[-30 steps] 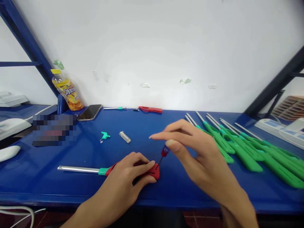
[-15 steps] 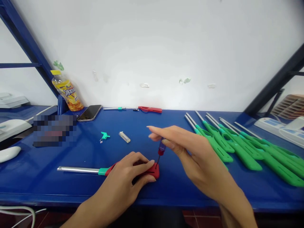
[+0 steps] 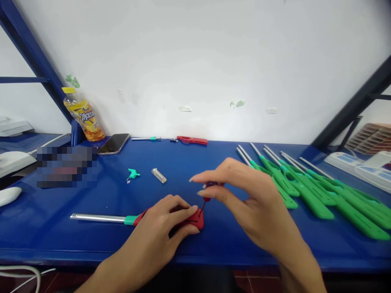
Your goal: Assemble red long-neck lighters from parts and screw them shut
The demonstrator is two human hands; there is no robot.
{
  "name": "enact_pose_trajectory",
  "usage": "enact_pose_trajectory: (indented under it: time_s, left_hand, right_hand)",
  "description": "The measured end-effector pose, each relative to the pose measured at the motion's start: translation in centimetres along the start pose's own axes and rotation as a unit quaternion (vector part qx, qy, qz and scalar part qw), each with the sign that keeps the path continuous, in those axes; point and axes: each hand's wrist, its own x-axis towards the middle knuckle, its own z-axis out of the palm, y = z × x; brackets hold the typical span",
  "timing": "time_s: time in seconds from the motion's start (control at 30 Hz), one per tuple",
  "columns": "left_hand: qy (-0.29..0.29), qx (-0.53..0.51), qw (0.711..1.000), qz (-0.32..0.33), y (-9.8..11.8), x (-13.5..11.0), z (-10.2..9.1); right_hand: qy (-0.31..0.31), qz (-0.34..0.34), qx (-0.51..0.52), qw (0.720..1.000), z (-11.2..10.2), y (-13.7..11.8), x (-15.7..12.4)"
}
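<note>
My left hand (image 3: pixel 165 224) grips a red long-nosed gas lighter (image 3: pixel 195 220) lying flat on the blue table, its metal tube pointing left. The fingers cover most of its handle. In my right hand (image 3: pixel 244 195) is a small screwdriver (image 3: pixel 207 199), pinched between thumb and fingers. It stands tilted, with its tip at the right end of the red handle. Behind my left hand lie a clear fuel tank (image 3: pixel 159 176) and a green plastic trigger piece (image 3: pixel 133 173) with a small part beside it.
Several green gas lighters (image 3: pixel 317 199) lie side by side on the right. Along the wall are a red handle half (image 3: pixel 192 140) and a metal tube (image 3: pixel 142 139). A phone (image 3: pixel 114 144) and a drink bottle (image 3: pixel 84 116) are at the back left.
My right hand's fingers have shifted from lying flatter over the screwdriver to a bent pinch round its handle. My left hand and the red lighter keep their place on the table.
</note>
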Motion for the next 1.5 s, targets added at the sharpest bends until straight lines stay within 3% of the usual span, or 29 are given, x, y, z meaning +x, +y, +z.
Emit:
enact_pose_trajectory:
  time_s: [0.1,0.3,0.5,0.7,0.93,1.13,1.33,1.5]
  left_hand:
    - [-0.004,0.002,1.000,-0.005,0.08,0.01,-0.06]
    - [-0.021,0.003,1.000,-0.018,0.16,0.30,-0.30]
    - [-0.010,0.010,1.000,-0.017,0.08,0.09,-0.18]
    - [-0.021,0.009,1.000,-0.021,0.18,0.32,-0.25]
    - [-0.008,0.007,1.000,-0.010,-0.11,0.20,-0.05]
    - [-0.017,0.013,1.000,-0.014,0.05,0.34,-0.16]
    - [-0.004,0.021,1.000,-0.005,-0.02,0.22,-0.06]
    - [-0.013,0.018,1.000,-0.012,0.08,0.18,-0.15]
  right_hand:
    - [0.026,0.010,-0.049,0.998,0.37,-0.21,0.18]
    - [-0.038,0.012,0.042,0.998,0.16,-0.40,0.02]
    - [0.022,0.014,-0.048,0.999,0.36,-0.26,0.30]
    - [-0.044,0.012,0.049,0.998,-0.12,-0.32,0.04]
    - [0.017,0.009,-0.080,0.997,0.57,-0.38,-0.02]
    - [-0.024,-0.027,0.001,0.999,0.52,0.12,-0.27]
    - [0.030,-0.023,-0.081,0.996,0.64,-0.26,0.07]
    - [-0.008,-0.026,-0.044,0.999,0.16,-0.60,-0.16]
